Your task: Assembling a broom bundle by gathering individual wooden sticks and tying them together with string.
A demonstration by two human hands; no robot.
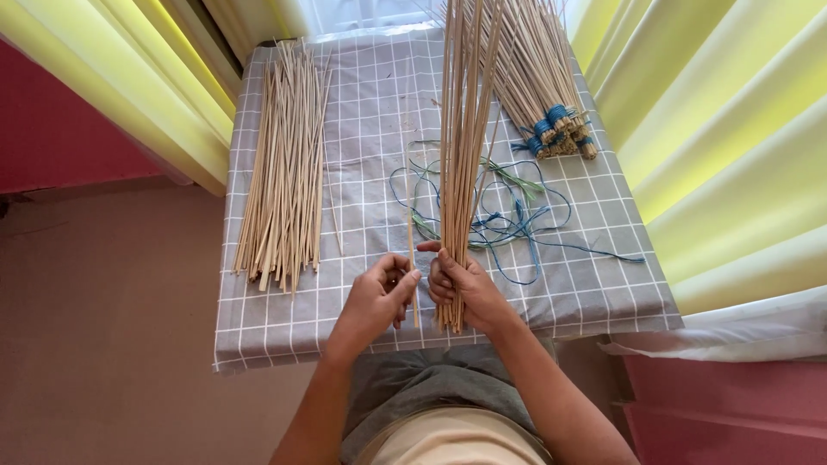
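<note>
My right hand [461,288] grips a bundle of long pale sticks [463,129] near its lower end, and the bundle reaches away across the table. Just to its left, my left hand [383,297] pinches a single thin stick [412,250] that lies parallel to the bundle. Both hands are close together near the table's front edge.
A loose pile of sticks [284,172] lies on the left of the grey checked cloth [370,103]. Tangled blue and green strings [508,215] lie at centre right. Bundles tied with blue string [551,120] rest at the back right. Yellow curtains [732,129] flank the table.
</note>
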